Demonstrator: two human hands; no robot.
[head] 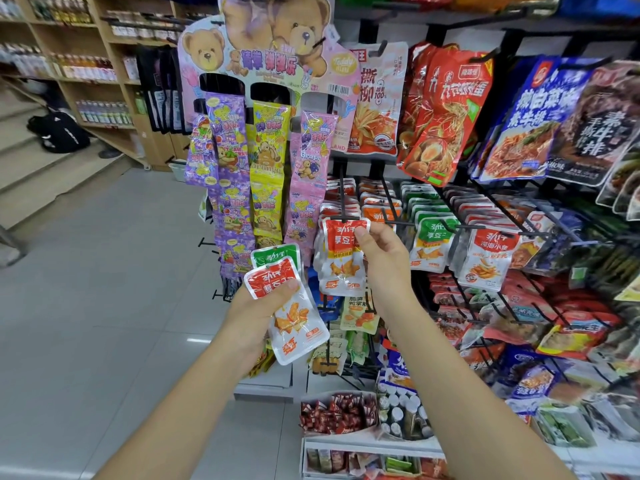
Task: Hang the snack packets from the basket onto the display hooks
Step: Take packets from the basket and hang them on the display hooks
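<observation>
My right hand (pixel 384 268) pinches a red-topped snack packet (pixel 341 261) by its upper right corner. The packet's top edge sits at the tip of a black display hook (pixel 346 206) loaded with more red packets behind it. My left hand (pixel 252 317) grips a small stack of packets: a red-topped one (pixel 287 310) in front and a green-topped one (pixel 277 254) behind it. The basket is out of view.
Neighbouring hooks carry orange, green (pixel 433 244) and red packets (pixel 488 258). A bear-themed candy strip display (pixel 263 150) hangs just left of the hook. Larger bags hang above right. Boxes of small snacks (pixel 339 414) sit below. Tiled floor lies to the left.
</observation>
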